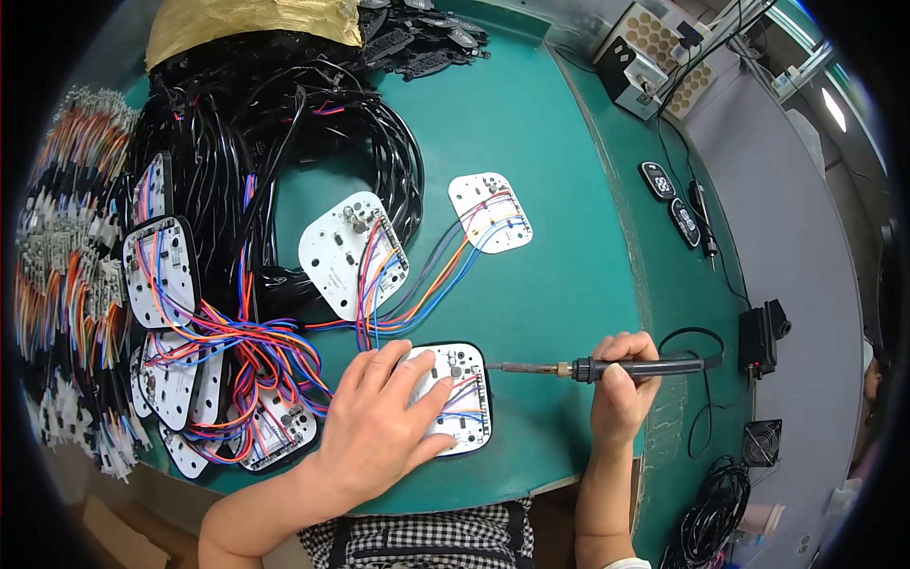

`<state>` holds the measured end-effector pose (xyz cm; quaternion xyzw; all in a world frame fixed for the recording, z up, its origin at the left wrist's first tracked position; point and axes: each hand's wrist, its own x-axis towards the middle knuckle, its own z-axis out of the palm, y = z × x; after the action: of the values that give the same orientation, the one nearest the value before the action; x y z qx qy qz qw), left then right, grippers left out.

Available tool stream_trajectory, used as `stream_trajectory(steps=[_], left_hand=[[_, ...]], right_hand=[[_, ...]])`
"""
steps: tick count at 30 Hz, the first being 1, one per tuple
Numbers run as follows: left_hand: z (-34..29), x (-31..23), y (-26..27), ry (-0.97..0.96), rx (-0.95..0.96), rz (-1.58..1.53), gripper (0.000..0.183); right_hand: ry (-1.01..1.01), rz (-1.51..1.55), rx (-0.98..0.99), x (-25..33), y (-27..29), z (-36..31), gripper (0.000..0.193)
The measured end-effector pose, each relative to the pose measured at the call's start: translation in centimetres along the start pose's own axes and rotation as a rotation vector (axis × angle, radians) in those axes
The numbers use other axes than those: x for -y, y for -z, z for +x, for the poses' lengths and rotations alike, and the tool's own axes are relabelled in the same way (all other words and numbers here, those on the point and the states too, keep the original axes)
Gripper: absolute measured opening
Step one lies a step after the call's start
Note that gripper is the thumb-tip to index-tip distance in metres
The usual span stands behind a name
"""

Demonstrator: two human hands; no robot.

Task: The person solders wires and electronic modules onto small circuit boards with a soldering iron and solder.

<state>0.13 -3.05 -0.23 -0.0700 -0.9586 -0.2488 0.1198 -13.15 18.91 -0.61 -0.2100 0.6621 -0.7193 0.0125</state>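
Note:
A white circuit board [471, 438] with a black rim lies near the bench's front edge. My left hand [374, 427] rests over its left part, fingers spread across the face and thumb by the lower side. Red, blue and orange wires run along the board towards its right edge. In my right hand [624, 384] is a soldering iron [531, 368], its handle gripped between thumb and fingers. The iron lies almost level, and its tip points left at the board's upper right edge. Whether tip and board touch, I cannot tell.
Two wired white boards, one larger [336, 266] and one smaller [491, 232], lie farther back. Stacked boards [161, 284], black cable coils [398, 171] and wire bundles [81, 247] crowd the left. A black box [763, 337] and a small fan [761, 443] stand right.

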Motion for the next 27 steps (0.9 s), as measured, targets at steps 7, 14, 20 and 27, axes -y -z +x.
stream_trajectory(steps=[7, 14, 20, 27], left_hand=[[0.0, -0.1, -0.8, 0.061, -0.045, -0.108, 0.052], [0.2, -0.7, -0.9, 0.079, -0.055, -0.059, 0.051], [0.2, -0.8, -0.9, 0.056, -0.037, 0.056, 0.050], [0.1, -0.8, -0.9, 0.050, -0.054, 0.051, 0.052]], right_hand=[[-0.031, 0.049, -0.044, -0.5, 0.8, 0.0, 0.026], [-0.028, -0.025, 0.041, -0.1, 0.3, -0.1, 0.023], [-0.013, 0.002, 0.066, -0.3, 0.1, 0.0, 0.023], [-0.074, -0.053, 0.064, -0.1, 0.0, -0.1, 0.024]])
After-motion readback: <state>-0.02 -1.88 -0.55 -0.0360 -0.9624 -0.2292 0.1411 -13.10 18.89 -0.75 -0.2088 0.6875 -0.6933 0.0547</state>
